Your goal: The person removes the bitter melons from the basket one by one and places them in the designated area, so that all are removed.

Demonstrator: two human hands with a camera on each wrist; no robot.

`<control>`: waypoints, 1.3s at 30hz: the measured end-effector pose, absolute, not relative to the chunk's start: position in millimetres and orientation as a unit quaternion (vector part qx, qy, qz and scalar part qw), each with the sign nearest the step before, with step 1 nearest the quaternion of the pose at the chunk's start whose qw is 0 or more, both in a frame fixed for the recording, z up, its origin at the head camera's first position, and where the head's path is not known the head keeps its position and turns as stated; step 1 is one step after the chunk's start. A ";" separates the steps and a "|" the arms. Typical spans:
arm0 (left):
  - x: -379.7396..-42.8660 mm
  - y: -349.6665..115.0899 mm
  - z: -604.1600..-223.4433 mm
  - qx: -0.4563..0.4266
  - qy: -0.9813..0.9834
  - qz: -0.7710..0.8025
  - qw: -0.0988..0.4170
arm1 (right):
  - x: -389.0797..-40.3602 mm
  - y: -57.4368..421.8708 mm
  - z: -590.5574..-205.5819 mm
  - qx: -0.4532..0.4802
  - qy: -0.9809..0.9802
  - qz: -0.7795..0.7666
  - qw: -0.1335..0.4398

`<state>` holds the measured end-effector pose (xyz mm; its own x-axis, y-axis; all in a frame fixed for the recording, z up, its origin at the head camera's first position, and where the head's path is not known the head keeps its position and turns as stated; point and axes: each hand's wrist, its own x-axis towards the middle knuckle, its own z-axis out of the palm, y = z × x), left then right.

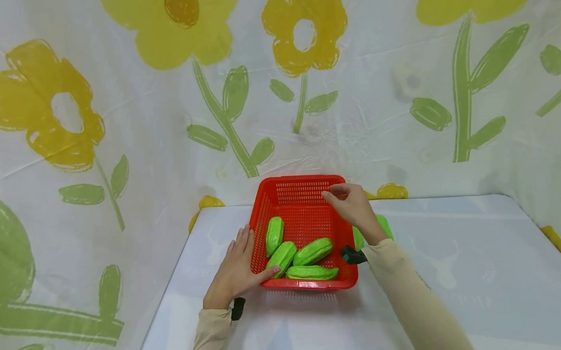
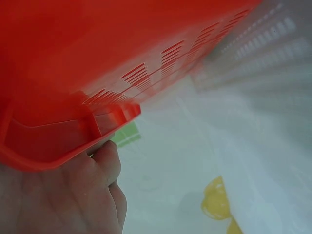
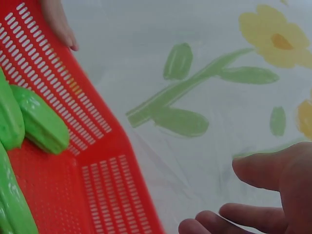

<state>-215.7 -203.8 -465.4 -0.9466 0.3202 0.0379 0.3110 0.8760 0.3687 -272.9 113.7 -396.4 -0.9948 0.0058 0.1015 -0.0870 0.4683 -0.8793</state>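
A red slotted plastic basket (image 1: 321, 285) stands on the table with several bright green, ridged bitter melons (image 1: 313, 252) inside, gathered toward its front and left. My left hand (image 1: 236, 270) holds the basket at its front left corner, thumb over the rim and fingers along the outside of the left wall. In the left wrist view that hand (image 2: 73, 195) lies right under the red rim. Over the basket's right rim is my right hand (image 1: 353, 204), thumb and fingers apart. Nothing shows between its thumb (image 3: 258, 168) and fingers in the right wrist view.
A bright green thing (image 1: 384, 226) lies right of the basket, mostly hidden behind the right wrist. The pale table (image 1: 466, 258) extends to the right. A white curtain (image 1: 375, 109) with printed yellow flowers hangs behind and at both sides. Both wrists bear small dark devices.
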 end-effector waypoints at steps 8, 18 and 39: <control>-216.2 -202.2 -463.5 0.162 0.968 0.189 0.007 | -280.1 88.4 -410.7 0.050 -0.859 0.509 0.030; -216.0 -203.7 -463.9 0.158 0.969 0.191 0.009 | -284.0 60.6 -421.5 0.063 -0.858 0.509 -0.001; -216.3 -202.7 -466.4 0.160 0.970 0.183 0.008 | -295.3 18.5 -451.1 0.020 -0.863 0.499 -0.076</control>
<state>-216.3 -202.7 -466.4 -0.9489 0.3124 0.0434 0.3068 0.8820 0.3576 -295.3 18.5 -451.1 -0.9876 -0.1100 -0.1123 0.0423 0.5022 -0.8637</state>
